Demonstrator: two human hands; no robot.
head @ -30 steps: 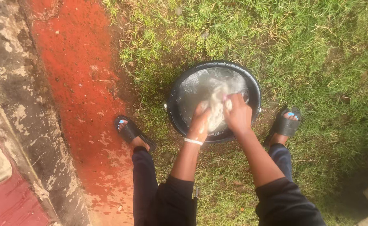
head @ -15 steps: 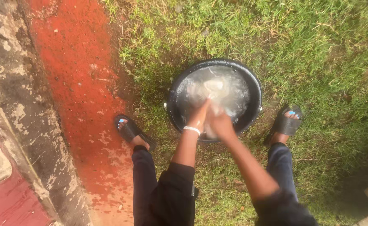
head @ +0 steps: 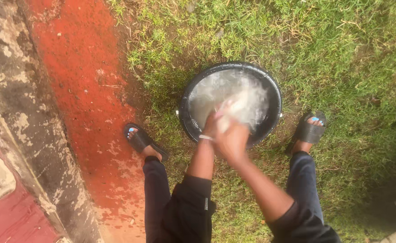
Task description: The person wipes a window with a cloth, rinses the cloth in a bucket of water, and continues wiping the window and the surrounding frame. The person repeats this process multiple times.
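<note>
Both hands, left hand and right hand, grip what looks like white cloth over a black basin on grass.

We are outdoors in a yard: patchy green grass underfoot, a worn red-painted concrete strip beside it, and a black wash basin sitting directly on the ground.

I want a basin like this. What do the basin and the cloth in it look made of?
The basin looks like black plastic, or perhaps enamelled metal: smooth, slightly glossy rim. The cloth seems thin white fabric, wet and blurred, gripped by the left hand and right hand.
</note>
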